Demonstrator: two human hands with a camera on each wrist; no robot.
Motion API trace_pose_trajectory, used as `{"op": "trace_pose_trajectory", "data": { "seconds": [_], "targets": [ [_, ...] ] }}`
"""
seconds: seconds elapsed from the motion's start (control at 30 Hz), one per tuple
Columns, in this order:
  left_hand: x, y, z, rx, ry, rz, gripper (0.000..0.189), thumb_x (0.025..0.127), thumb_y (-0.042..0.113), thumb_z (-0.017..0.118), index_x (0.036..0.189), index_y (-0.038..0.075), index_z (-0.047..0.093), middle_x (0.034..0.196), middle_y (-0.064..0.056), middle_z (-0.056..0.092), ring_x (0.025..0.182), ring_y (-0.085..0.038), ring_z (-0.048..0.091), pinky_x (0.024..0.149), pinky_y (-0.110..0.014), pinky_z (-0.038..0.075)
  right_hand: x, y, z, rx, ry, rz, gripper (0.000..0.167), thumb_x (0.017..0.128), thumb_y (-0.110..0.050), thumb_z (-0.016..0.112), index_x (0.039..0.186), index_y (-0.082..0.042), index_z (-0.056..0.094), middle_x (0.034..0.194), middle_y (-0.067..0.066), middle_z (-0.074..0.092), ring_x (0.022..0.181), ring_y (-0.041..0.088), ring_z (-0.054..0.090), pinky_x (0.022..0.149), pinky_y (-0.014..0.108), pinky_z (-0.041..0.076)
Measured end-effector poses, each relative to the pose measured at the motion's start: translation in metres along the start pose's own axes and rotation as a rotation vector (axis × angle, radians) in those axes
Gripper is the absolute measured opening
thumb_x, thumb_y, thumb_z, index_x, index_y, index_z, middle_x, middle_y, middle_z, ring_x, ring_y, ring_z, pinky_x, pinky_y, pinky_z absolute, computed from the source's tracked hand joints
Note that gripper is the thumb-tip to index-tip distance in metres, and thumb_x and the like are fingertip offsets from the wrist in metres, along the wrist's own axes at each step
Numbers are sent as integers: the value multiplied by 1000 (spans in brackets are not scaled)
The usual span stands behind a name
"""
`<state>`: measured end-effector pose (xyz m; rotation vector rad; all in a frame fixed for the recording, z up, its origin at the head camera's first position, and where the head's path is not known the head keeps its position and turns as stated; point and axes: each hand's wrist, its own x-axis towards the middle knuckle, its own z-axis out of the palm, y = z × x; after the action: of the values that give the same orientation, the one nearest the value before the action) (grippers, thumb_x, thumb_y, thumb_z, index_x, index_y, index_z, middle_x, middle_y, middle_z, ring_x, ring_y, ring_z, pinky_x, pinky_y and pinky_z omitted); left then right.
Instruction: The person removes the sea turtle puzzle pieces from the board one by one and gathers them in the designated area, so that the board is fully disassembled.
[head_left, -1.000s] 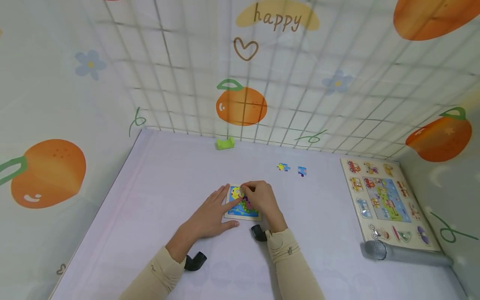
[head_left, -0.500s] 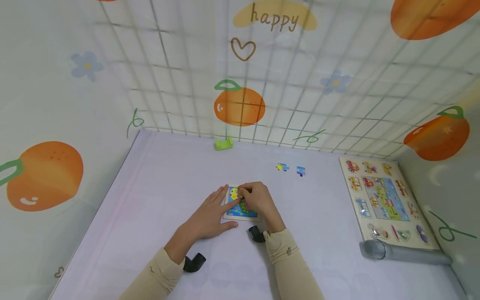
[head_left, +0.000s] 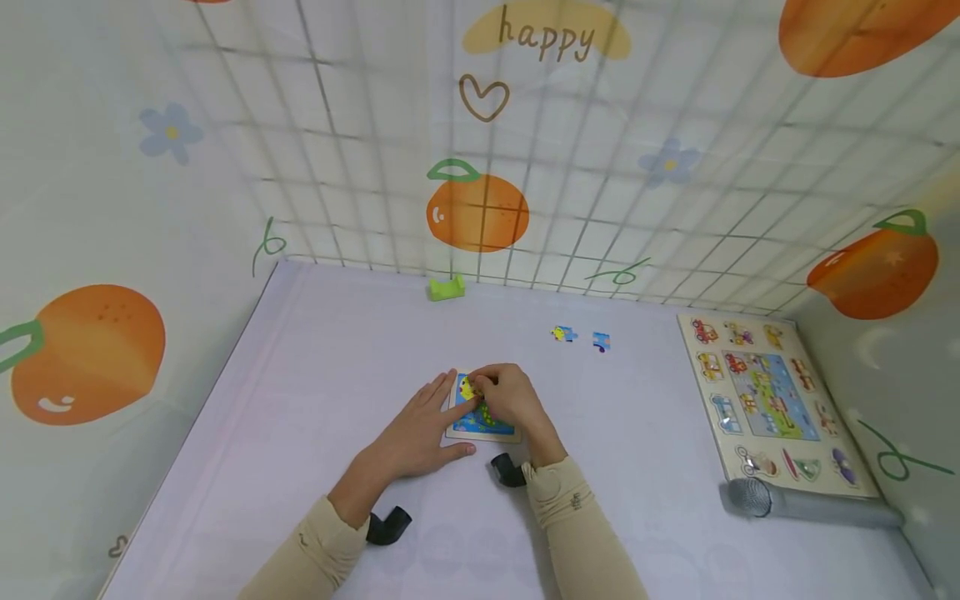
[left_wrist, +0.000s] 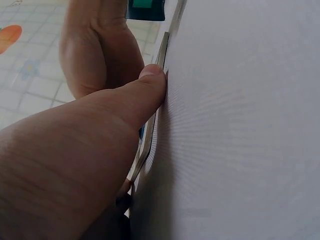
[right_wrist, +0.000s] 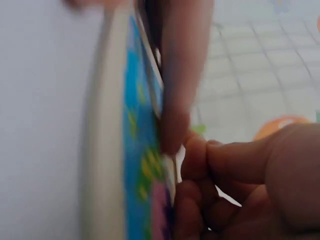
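Note:
A small square jigsaw puzzle [head_left: 480, 437] with a pale frame and a blue, green and yellow picture lies in the middle of the table. My left hand [head_left: 412, 433] is spread over its left side, index finger across the picture. In the left wrist view the left thumb [left_wrist: 147, 87] touches the frame's edge. At the picture's upper right my right hand [head_left: 512, 396] pinches what looks like a puzzle piece [right_wrist: 170, 175], seen only as a thin pale edge in the right wrist view. The right fingers hide most of that piece.
Two loose puzzle pieces [head_left: 564, 334] lie beyond the right hand. Near the back wall sits a green block [head_left: 447, 288]. On the right are a larger picture board [head_left: 708, 417] and a grey microphone [head_left: 825, 506]. Black camera mounts [head_left: 389, 526] stick out at both wrists.
My right hand has shifted slightly left over the puzzle and covers more of the picture's upper right. My left hand stays put. The two loose pieces have not moved.

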<state>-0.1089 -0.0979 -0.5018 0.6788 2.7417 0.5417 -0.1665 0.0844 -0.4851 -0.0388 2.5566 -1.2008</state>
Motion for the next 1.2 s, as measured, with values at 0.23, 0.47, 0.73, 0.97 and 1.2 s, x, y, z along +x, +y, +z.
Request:
{"op": "trace_pose_trajectory", "data": {
  "seconds": [0.23,0.47,0.73,0.97,1.2],
  "targets": [
    [1,1,0,3,-20,4,74,96,63,57,158,26,39,174,-9,2,162,-27,3,130,-50,16,-1,-1,6,-34,80,-17,29,104,-26,58,115,-9,78,102,6,76,89,19,65,86,42,56],
    [2,2,1,0,-16,5,73,97,62,58,159,29,37,174,-10,2,162,-28,4,130,-50,16,-5,-3,1,-36,133,13,27,103,-25,59,111,-7,79,100,7,78,87,19,67,82,39,57],
    [2,0,1,10,-3,1,74,97,63,57,160,32,34,174,-10,3,162,-28,4,130,-50,16,-3,-4,3,-38,133,30,27,103,-24,60,110,-6,79,103,8,77,91,20,67,89,43,57],
    [1,-1,2,16,1,-15,75,96,63,58,160,33,33,174,-10,3,161,-28,5,130,-51,17,-2,-7,4,-6,109,66,27,105,-22,57,113,-6,77,106,9,76,90,20,66,89,42,57],
    [1,0,1,13,7,-11,74,96,63,59,159,32,36,174,-10,5,161,-29,7,130,-51,17,-3,-10,3,-10,108,78,28,106,-21,54,114,-7,77,106,9,75,90,20,65,87,40,56]
  ]
}}
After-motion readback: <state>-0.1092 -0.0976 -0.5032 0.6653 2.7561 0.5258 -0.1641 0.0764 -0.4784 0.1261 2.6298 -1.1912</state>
